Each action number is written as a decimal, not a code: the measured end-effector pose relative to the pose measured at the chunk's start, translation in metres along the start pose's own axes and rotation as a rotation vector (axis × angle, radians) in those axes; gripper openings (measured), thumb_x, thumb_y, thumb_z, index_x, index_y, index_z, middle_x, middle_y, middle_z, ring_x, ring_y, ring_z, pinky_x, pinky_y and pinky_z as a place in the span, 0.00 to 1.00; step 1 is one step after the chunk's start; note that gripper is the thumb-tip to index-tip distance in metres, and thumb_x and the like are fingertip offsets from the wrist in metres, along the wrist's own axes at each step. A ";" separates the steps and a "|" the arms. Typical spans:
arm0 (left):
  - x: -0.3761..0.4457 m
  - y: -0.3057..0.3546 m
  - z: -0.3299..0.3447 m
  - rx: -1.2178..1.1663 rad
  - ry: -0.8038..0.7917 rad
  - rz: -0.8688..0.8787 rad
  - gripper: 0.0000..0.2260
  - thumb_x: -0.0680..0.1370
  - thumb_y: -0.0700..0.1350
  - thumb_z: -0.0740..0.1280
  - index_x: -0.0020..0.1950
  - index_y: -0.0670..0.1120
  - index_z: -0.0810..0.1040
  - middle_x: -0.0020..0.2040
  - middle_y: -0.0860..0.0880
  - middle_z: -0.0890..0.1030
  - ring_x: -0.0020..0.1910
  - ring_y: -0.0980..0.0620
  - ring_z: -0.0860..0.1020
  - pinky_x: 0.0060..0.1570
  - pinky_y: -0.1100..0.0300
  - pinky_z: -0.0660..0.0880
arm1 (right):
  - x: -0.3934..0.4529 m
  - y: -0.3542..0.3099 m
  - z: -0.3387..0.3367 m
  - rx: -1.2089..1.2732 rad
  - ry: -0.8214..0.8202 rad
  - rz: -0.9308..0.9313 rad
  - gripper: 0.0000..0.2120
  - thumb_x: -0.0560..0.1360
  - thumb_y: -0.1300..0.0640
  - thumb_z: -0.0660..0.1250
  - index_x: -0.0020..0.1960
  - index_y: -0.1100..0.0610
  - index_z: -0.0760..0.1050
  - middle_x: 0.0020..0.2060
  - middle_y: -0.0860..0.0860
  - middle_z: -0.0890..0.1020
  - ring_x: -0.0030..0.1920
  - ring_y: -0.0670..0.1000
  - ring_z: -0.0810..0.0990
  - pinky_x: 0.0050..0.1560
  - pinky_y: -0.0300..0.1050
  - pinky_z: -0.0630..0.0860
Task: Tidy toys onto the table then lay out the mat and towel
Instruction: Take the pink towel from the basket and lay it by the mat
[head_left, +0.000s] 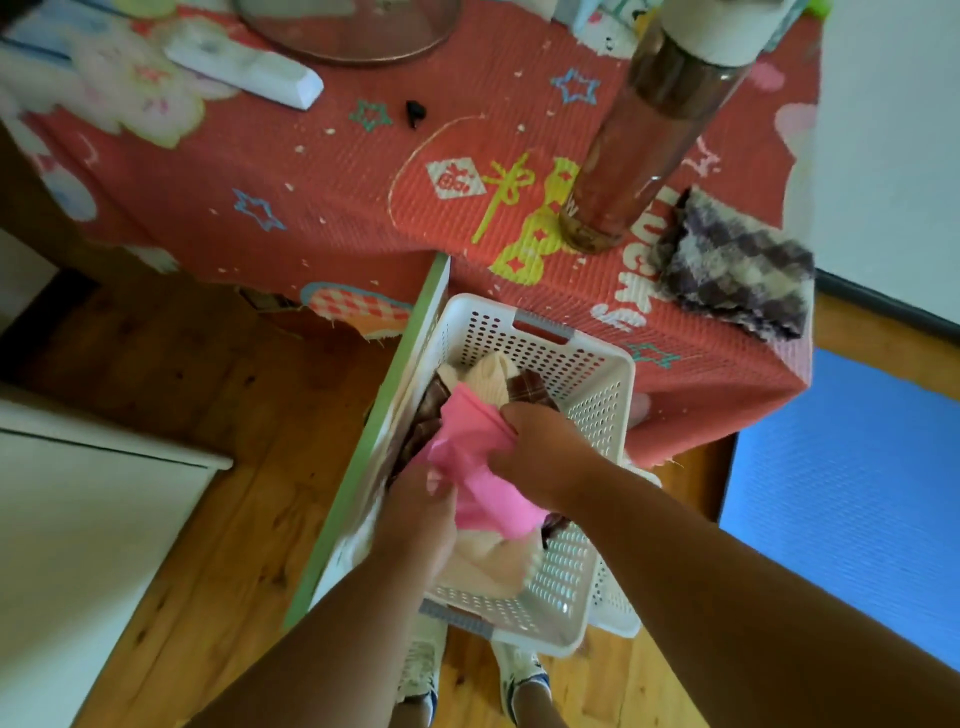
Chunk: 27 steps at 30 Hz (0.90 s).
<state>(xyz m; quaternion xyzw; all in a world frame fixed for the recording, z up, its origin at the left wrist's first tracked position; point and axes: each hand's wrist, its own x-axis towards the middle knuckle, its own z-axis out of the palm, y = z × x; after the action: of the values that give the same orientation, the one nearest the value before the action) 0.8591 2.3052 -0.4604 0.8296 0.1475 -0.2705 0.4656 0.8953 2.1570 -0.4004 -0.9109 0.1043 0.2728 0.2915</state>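
Your left hand (415, 512) and right hand (535, 447) both grip the pink cloth (480, 478), bunched between them over the basket (597, 395); you look mid-retrieval, so next lift it free of the plush beneath

- The white perforated plastic basket (587, 384) looks smooth, faintly glossy.
- The pink cloth (478, 467) in it is soft and matt.
- The red printed table covering (322, 208) shows a ribbed, worn texture.
- The checked purple-and-cream woven cloth (737, 270) looks coarse.
- The orange-brown wooden floor (218, 415) is polished.
- The blue mat (852, 499) has a fine ribbed matt surface.
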 end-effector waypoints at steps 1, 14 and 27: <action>-0.005 0.008 -0.008 -0.087 0.030 0.014 0.09 0.82 0.46 0.59 0.45 0.54 0.75 0.38 0.56 0.78 0.36 0.59 0.78 0.32 0.62 0.73 | -0.019 -0.009 -0.010 0.040 0.045 -0.009 0.09 0.70 0.57 0.67 0.35 0.52 0.68 0.31 0.47 0.74 0.31 0.46 0.73 0.28 0.39 0.66; -0.090 0.139 -0.025 -0.927 -0.840 -0.281 0.27 0.71 0.57 0.74 0.61 0.38 0.82 0.57 0.36 0.83 0.54 0.34 0.82 0.48 0.40 0.79 | -0.216 -0.030 -0.158 0.813 0.399 -0.041 0.14 0.65 0.56 0.72 0.50 0.48 0.82 0.43 0.53 0.86 0.46 0.56 0.85 0.48 0.59 0.83; -0.272 0.232 0.154 0.184 -0.460 0.465 0.03 0.77 0.50 0.68 0.48 0.52 0.79 0.40 0.55 0.80 0.45 0.50 0.79 0.39 0.61 0.70 | -0.386 0.242 -0.093 1.526 0.637 0.408 0.14 0.73 0.71 0.64 0.58 0.72 0.76 0.40 0.65 0.84 0.35 0.60 0.83 0.34 0.52 0.80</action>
<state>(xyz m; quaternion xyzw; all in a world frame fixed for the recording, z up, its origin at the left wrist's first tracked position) 0.7059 2.0550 -0.2045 0.7969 -0.1795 -0.3494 0.4589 0.5311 1.9186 -0.2359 -0.4613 0.4988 -0.0941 0.7276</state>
